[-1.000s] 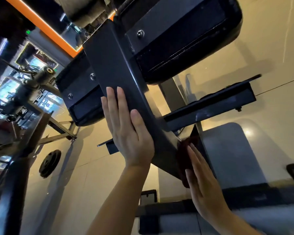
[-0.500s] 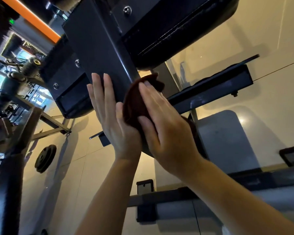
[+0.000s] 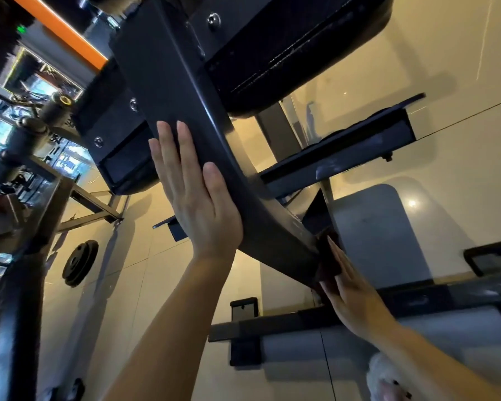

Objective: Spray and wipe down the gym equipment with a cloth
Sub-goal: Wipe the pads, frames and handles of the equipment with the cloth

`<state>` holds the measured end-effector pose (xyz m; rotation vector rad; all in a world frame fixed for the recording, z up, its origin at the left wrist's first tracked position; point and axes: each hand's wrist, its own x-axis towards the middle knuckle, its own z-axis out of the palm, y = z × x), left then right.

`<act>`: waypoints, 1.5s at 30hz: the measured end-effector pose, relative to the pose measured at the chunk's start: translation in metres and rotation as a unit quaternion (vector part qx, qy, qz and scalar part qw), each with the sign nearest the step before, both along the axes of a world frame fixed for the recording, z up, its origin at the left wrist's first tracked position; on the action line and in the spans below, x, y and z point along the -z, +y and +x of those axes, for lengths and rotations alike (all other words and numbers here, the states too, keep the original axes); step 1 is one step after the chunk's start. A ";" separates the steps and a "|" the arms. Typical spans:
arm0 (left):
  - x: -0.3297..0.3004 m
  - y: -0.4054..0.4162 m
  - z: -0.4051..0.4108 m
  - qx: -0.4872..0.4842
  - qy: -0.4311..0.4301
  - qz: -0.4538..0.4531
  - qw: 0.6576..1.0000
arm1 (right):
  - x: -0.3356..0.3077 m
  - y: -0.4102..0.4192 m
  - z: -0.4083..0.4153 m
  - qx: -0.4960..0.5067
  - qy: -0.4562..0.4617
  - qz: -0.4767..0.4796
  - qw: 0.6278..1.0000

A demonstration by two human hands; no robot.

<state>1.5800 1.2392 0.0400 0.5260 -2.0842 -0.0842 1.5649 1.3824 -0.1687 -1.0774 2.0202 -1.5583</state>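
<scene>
From the head camera, you are bracing the dark steel beam [image 3: 185, 117] with your left hand [image 3: 197, 204], fingers straight and flat, gripping nothing. Your right hand [image 3: 350, 287] is pressing one dark cloth [image 3: 327, 256] flat-fingered against the beam's lower side. The cloth is looking soft and light, so keep your palm on it; the beam looks rigid. Two pads [image 3: 287, 39] are showing above.

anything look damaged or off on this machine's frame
Nothing stands out. The black frame beam looks intact, bolts seated. Left hand rests flat on it; right hand presses the dark cloth low against it.
</scene>
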 end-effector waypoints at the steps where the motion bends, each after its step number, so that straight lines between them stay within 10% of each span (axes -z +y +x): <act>1: -0.001 0.001 0.000 0.004 -0.007 -0.004 1.000 | 0.002 0.002 -0.002 -0.007 -0.044 0.009 0.999; 11: 0.088 0.035 0.061 -0.002 -0.077 -0.005 0.997 | -0.094 -0.025 0.016 0.012 -0.034 -0.224 0.974; 20: 0.104 0.022 0.051 -0.029 -0.109 -0.002 0.994 | 0.045 -0.004 0.000 -0.019 -0.190 0.056 0.980; 24: 0.101 0.024 0.052 -0.042 -0.117 -0.022 0.992 | 0.029 -0.001 0.005 0.004 -0.269 0.035 0.962; 33: 0.096 0.037 0.067 -0.025 -0.122 -0.057 0.991 | -0.066 -0.041 0.016 0.062 -0.050 -0.220 0.972; 45: 0.124 0.055 0.071 -0.095 -0.260 -0.030 0.961 | 0.046 -0.025 -0.030 -0.037 -0.465 0.025 0.884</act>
